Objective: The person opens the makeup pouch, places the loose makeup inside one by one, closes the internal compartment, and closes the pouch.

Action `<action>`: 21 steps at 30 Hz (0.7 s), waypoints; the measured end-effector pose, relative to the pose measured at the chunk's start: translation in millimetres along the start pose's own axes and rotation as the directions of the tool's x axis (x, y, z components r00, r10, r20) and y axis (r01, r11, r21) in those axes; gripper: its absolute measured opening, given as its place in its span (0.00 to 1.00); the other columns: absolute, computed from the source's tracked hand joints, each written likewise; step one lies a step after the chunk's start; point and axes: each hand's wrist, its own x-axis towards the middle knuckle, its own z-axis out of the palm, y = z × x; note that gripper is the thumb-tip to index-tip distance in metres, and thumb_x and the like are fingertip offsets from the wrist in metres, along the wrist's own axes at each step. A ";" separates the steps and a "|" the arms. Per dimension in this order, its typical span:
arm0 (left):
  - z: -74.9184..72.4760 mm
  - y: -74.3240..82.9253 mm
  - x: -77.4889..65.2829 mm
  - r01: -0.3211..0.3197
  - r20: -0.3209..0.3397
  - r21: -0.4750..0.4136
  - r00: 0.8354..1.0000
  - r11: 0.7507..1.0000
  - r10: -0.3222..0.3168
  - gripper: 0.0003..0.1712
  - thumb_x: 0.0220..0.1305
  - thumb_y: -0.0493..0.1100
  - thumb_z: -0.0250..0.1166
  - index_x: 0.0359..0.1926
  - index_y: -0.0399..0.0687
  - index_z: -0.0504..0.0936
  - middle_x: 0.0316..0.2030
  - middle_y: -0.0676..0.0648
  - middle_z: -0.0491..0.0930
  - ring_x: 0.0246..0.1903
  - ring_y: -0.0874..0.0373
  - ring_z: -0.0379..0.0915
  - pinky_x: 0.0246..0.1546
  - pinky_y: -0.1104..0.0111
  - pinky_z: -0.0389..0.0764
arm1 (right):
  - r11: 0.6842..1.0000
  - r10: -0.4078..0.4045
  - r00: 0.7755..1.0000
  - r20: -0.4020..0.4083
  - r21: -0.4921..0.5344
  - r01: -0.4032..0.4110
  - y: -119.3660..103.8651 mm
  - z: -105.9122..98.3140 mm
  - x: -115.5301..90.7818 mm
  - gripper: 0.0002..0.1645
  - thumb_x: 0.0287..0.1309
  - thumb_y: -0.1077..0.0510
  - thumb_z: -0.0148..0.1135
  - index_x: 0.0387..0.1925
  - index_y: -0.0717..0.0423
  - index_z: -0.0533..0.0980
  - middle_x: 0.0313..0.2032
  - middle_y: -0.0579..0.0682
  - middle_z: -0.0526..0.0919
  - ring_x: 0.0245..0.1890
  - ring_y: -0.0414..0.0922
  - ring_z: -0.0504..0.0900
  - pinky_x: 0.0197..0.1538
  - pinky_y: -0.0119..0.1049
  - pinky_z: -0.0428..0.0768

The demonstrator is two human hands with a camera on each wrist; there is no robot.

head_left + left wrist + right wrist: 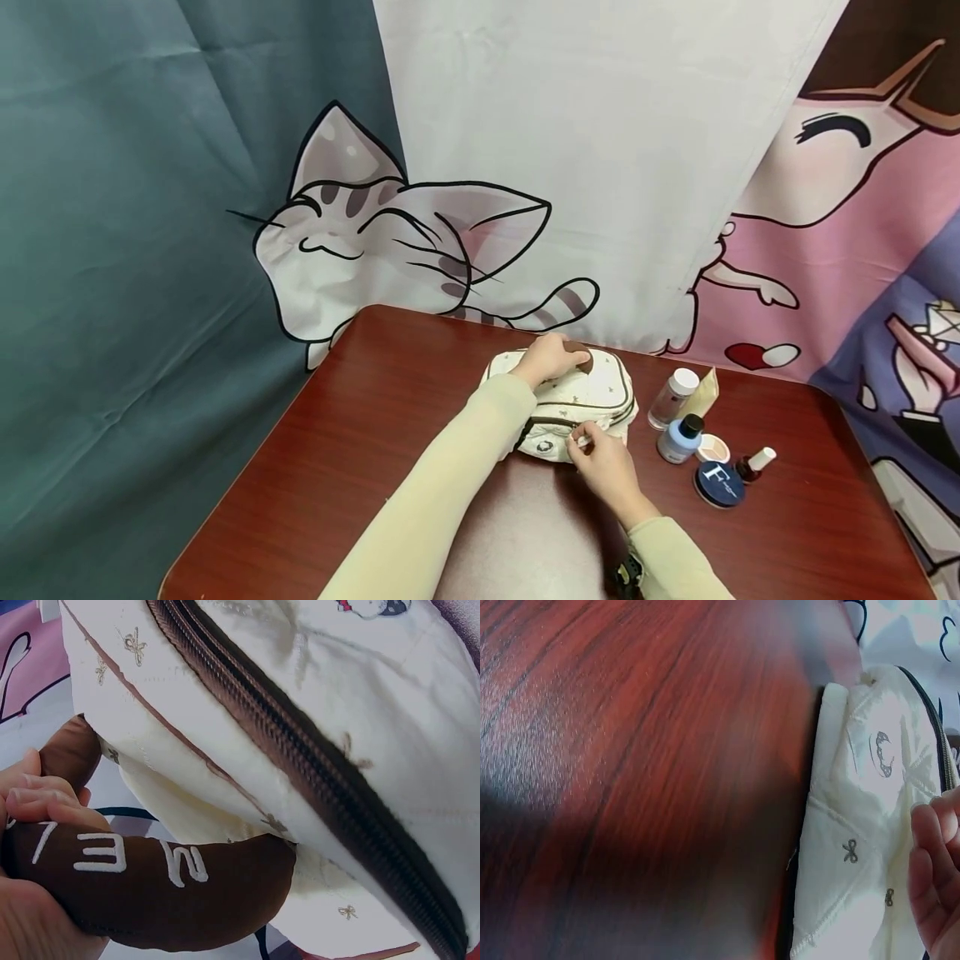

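Observation:
A cream quilted bag [551,392] with brown piping and small bow prints stands near the table's far edge. My left hand [551,360] grips its brown padded handle [150,885], fingers wrapped round it; white letters show on the handle in the left wrist view. Along the bag runs a dark brown zipper [300,765], its teeth together where they show in that view. At the bag's near side, my right hand [603,467] pinches at the zipper with thumb and forefinger; the pull itself is hidden by the fingertips. Its fingers are curled in the right wrist view.
Right of the bag stand a white-capped clear bottle [671,400], a beige tube [701,396], a blue bottle with black cap [679,440], a pale round compact [713,449], a dark blue round case [718,485] and a nail polish bottle [754,465]. A printed curtain [615,150] hangs behind the table.

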 end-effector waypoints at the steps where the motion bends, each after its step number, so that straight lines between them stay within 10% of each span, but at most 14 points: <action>1: 0.0 0.1 0.1 -0.001 0.002 -0.006 1.000 1.000 0.001 0.35 0.60 0.60 0.60 0.63 0.48 0.68 0.55 0.46 0.73 0.37 0.56 0.74 0.32 0.67 0.74 | 1.000 -0.003 1.000 -0.004 -0.005 0.003 -0.5 1.4 0.0 0.09 0.48 0.61 0.65 0.23 0.49 0.73 0.12 0.37 0.71 0.13 0.35 0.67 0.20 0.35 0.67; 15: 2.9 -5.6 9.2 0.000 0.039 -0.103 0.999 0.995 0.005 0.37 0.60 0.60 0.60 0.65 0.47 0.66 0.48 0.44 0.78 0.14 0.59 0.65 0.16 0.68 0.69 | 0.994 -0.092 0.996 -0.009 -0.065 0.091 -6.1 19.7 0.2 0.09 0.49 0.59 0.68 0.24 0.47 0.73 0.15 0.39 0.74 0.15 0.36 0.69 0.21 0.35 0.68; 21: 2.7 -7.7 9.3 -0.026 0.063 -0.103 0.997 0.994 0.032 0.38 0.62 0.60 0.58 0.66 0.45 0.64 0.56 0.43 0.72 0.18 0.59 0.69 0.22 0.68 0.72 | 0.981 -0.163 0.987 -0.007 -0.103 0.162 -8.3 24.7 1.2 0.10 0.47 0.59 0.70 0.25 0.47 0.74 0.18 0.43 0.79 0.17 0.43 0.76 0.21 0.38 0.70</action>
